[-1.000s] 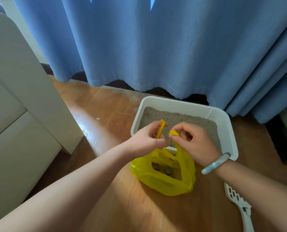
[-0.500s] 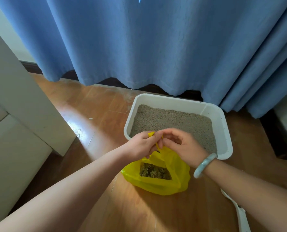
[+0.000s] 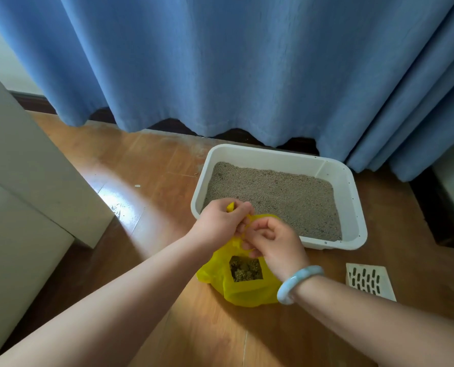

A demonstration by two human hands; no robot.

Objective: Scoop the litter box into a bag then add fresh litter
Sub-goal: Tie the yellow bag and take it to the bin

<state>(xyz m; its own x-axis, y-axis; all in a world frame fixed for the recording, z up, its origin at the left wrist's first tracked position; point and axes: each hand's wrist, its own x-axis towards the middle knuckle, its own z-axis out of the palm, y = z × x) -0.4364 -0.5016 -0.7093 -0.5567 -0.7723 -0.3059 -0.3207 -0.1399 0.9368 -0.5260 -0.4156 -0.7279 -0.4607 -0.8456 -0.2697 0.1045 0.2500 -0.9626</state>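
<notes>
The yellow plastic bag (image 3: 247, 292) sits on the wooden floor (image 3: 141, 160), touching the near rim of the litter box (image 3: 353, 197), with dark clumps (image 3: 245, 268) showing through a gap in its mouth. The step in hand looks like knotting the bag shut. To do it well, draw the two handles up and away from the load so the neck gathers. Cross them low, close to the clumps, and pull evenly so the thin film does not tear or tip the waste out through that gap.

The left hand (image 3: 218, 223) is curled round one handle, whose yellow tip (image 3: 230, 207) pokes out above the knuckles. The right hand (image 3: 276, 245), a pale bracelet (image 3: 297, 283) on its wrist, has its fingers bent in and pinches the bag's plastic just below. The two hands touch over the bag's mouth.

The grey litter (image 3: 279, 197) in the box lies fairly level. The slotted white scoop (image 3: 369, 282) rests on the floor just right of the bag, untouched. A blue curtain (image 3: 247, 62) hangs behind the box.
</notes>
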